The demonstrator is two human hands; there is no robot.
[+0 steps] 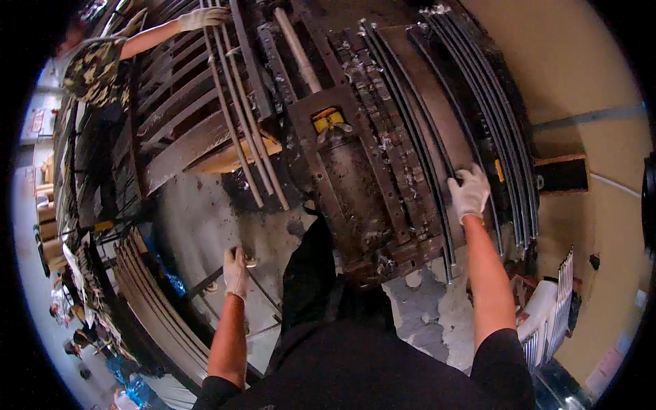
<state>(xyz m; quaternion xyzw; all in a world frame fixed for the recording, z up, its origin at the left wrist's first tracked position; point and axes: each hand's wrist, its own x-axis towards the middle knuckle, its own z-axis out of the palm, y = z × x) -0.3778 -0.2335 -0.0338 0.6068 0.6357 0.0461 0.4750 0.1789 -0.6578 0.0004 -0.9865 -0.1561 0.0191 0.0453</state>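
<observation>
My right hand (470,193), in a pale work glove, reaches over the dark rods on the right half of the machine bed. Its thumb and fingers are curved and apart, with a gap between them. The thumb tip is beside one long dark rod (427,126); another dark rod (447,85) runs under the fingers. My left hand (236,272), also gloved, hangs low over the floor left of my legs. Its fingers are curled closed, and what they may hold is hidden. Between my hands lies a rusty steel machine bed (355,198) with a yellow part (330,121) in an opening.
A co-worker's gloved hand (203,18) is at several brown rods (236,113) at the upper left. More dark rods (492,116) lie along the right side. Long bars (154,294) are stacked lower left. Shiny rods (562,301) lean by a white cylinder (538,311) at lower right.
</observation>
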